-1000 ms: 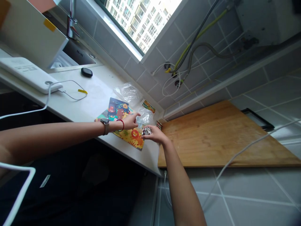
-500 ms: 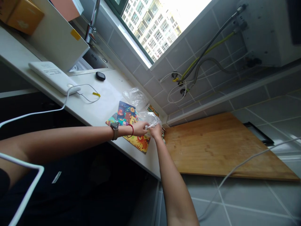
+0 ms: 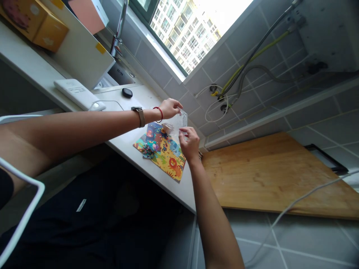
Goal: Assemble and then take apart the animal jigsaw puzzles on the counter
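Note:
My left hand (image 3: 170, 108), with a watch and a red string at its wrist, pinches the upper edge of a clear plastic bag (image 3: 181, 120). On the bag's other side, my right hand (image 3: 190, 141) has thumb and fingers closed at its lower edge. The bag hangs stretched between them above the counter. Below lies a colourful picture board (image 3: 171, 164) with a lion and other animals. A dark blue picture board (image 3: 153, 130) overlaps its far part. A small heap of colourful pieces (image 3: 150, 148) rests on the boards' left side. Small brownish pieces (image 3: 167, 128) show near the bag.
A white flat device (image 3: 78, 93) with a cable and a black oval case (image 3: 127, 92) lie on the white counter (image 3: 137, 170). A sink (image 3: 122, 74) and tap (image 3: 115, 46) are farther left. A wooden board (image 3: 260, 175) leans at right. Orange boxes (image 3: 50, 33) stand top left.
My left hand has moved up and away from my right hand, spreading the bag between them. The heap of colourful pieces now shows on the boards. The view has shifted slightly.

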{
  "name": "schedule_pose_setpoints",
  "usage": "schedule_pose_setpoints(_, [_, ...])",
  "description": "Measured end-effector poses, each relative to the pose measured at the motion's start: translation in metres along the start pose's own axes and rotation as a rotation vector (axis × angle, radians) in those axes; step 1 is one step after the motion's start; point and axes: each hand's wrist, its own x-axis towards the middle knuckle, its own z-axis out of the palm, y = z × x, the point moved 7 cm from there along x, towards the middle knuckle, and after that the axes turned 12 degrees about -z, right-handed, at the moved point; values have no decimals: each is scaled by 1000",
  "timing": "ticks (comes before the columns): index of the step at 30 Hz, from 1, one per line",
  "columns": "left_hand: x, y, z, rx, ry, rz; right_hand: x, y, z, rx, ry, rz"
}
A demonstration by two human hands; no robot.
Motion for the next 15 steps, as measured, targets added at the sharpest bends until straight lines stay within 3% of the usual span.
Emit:
schedule_pose_setpoints(2, [3,-5,-17,-15,11,-26,-14,-27,31,-13,-129,-22])
schedule_pose_setpoints(4, [-2,-13,-30,-27,-8,-78,-30,-44,70,-28,-342,-28])
schedule_pose_setpoints(7, [-19,-27,-46,-17,-56,-165,-52,-44,115,-63,-577,71])
schedule_pose_setpoints(11, [-57,-50,-63,91,-97,-194,-62,-25,132,-103,-616,212])
schedule_pose_setpoints(15, [-112,-82,-82,98,36,-149,-59,-14,135,-76,-586,225])
